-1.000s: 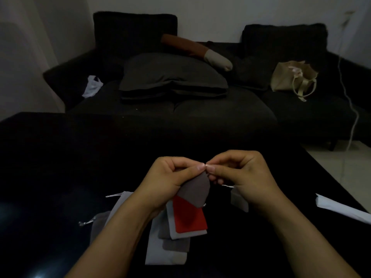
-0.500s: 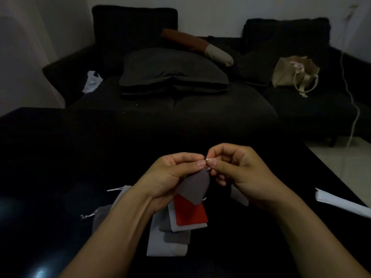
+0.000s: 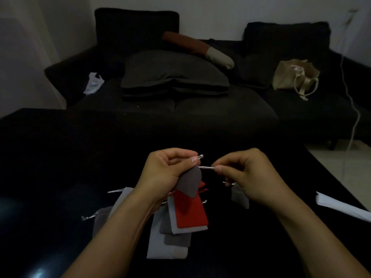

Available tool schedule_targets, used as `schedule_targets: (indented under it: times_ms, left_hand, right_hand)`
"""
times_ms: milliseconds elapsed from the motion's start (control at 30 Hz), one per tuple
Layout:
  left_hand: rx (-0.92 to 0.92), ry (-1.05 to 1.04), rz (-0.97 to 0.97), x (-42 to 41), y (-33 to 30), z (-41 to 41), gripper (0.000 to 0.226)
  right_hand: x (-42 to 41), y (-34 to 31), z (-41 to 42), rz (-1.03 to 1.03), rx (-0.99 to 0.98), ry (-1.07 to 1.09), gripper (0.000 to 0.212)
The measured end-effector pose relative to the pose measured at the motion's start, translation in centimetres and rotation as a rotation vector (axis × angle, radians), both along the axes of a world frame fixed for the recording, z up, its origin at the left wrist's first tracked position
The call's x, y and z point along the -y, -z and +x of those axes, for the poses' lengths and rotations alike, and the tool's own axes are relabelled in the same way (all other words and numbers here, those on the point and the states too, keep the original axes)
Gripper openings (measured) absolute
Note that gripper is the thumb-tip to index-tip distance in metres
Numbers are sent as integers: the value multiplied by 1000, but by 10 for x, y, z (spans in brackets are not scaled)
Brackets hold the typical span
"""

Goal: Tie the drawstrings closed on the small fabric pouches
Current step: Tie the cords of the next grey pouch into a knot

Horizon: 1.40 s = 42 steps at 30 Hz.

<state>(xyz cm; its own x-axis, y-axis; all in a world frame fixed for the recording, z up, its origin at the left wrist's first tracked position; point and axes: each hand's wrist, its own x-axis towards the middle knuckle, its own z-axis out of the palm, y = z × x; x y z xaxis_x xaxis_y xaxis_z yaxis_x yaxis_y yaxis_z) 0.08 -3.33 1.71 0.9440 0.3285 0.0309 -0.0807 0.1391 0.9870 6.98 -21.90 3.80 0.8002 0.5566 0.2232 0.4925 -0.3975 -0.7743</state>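
My left hand (image 3: pixel 166 173) pinches the gathered top of a small dark grey pouch (image 3: pixel 189 184), which hangs below my fingers above the table. A pale drawstring (image 3: pixel 206 167) runs taut from the pouch's neck to my right hand (image 3: pixel 249 177), whose thumb and forefinger pinch its end. A second string end (image 3: pixel 200 156) sticks up by my left thumb. Under the hands lies a pile with a red pouch (image 3: pixel 190 211), light grey pouches (image 3: pixel 166 249) and darker grey ones. Another grey pouch (image 3: pixel 239 197) is partly hidden behind my right hand.
The black glossy table (image 3: pixel 60 157) carries two more pouches with loose strings on the left (image 3: pixel 102 215) and a white paper (image 3: pixel 341 207) at its right edge. Behind stands a dark sofa (image 3: pixel 180 109) with cushions, a beige bag (image 3: pixel 295 77) and a white cable (image 3: pixel 353 117).
My hands have drawn apart: the right hand moved right, pulling the drawstring out taut from the pouch's neck. The left hand keeps its hold on the pouch.
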Motion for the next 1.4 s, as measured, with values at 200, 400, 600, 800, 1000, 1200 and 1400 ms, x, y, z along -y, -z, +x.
schedule_targets:
  times_ms: [200, 400, 600, 800, 1000, 1200, 1400]
  left_hand:
    - [4, 37, 172, 6, 4, -1, 8]
    - [-68, 280, 97, 3, -2, -6, 26]
    - [46, 353, -29, 6, -5, -9, 37]
    - [170, 236, -87, 15, -2, -6, 27]
    - [253, 68, 23, 22, 5, -1, 19]
    - [227, -67, 82, 27, 12, 3, 15]
    - [144, -85, -31, 32, 12, 4, 12]
  right_hand:
    - [-14, -7, -15, -127, 439, -133, 6]
    - [-8, -11, -11, 30, 294, -118, 7]
    - [-7, -6, -11, 426, -343, -86, 15]
    - [-9, -5, -11, 454, -530, -144, 15]
    - [-13, -1, -10, 506, -462, -33, 8]
    - [-20, 8, -10, 529, -378, 3, 6]
    - [-23, 14, -8, 554, -328, -4, 8]
